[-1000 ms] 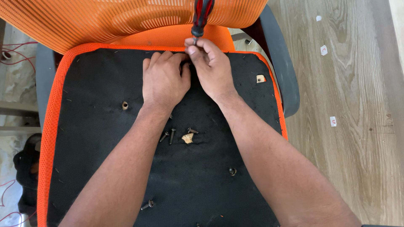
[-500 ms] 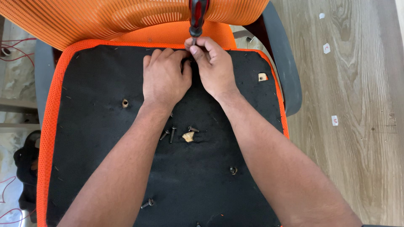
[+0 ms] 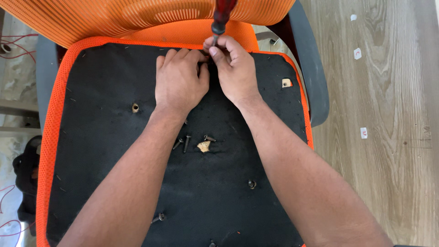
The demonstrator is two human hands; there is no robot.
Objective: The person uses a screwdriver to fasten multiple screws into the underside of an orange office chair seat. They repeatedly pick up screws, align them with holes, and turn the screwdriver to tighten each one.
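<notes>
screwdriver upright at the seat's back edge

while i look down from the head view, the upturned chair seat (image 3: 137,201), black cloth with an orange rim, fills most of it. my left hand (image 3: 180,82) lies nearly flat near its back edge, fingers curled, holding nothing i can make out. my right hand (image 3: 233,68) is pinched closed on the shaft of a red-handled screwdriver (image 3: 222,16) standing upright just beside it. i judge the tool stiff and light, best taken by its handle. loose screws (image 3: 185,142) lie mid-seat.
</notes>
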